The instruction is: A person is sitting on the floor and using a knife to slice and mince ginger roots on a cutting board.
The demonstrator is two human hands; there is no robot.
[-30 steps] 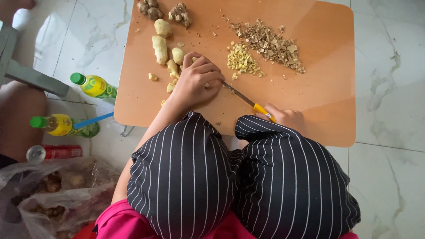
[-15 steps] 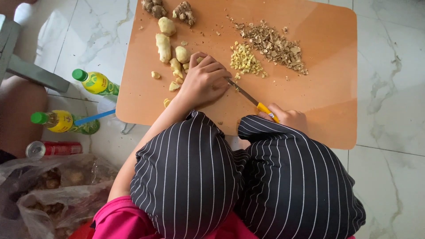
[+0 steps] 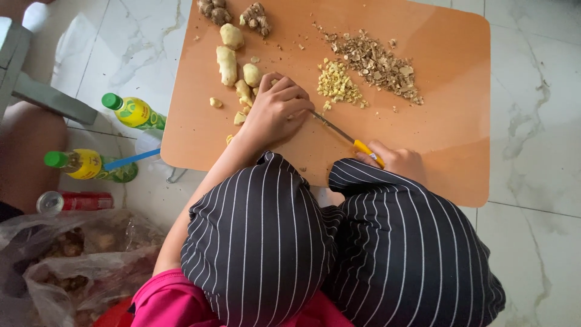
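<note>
Head view: your two hands cut ginger on an orange board.

Your left hand [image 3: 275,112] lies curled over a peeled ginger piece [image 3: 284,115], fingers bent and pressing it down on the cutting board [image 3: 448,151]; the piece is almost fully hidden under the hand. Your right hand [image 3: 396,162] is closed around the yellow handle of a knife [image 3: 345,134], and the blade points up-left until it reaches the fingers of the left hand. More peeled ginger [image 3: 227,64] lies just beside the left hand, on its far left side. A small pile of chopped ginger [image 3: 339,86] sits above the blade, and a heap of brown peelings [image 3: 378,63] is beyond it.
</note>
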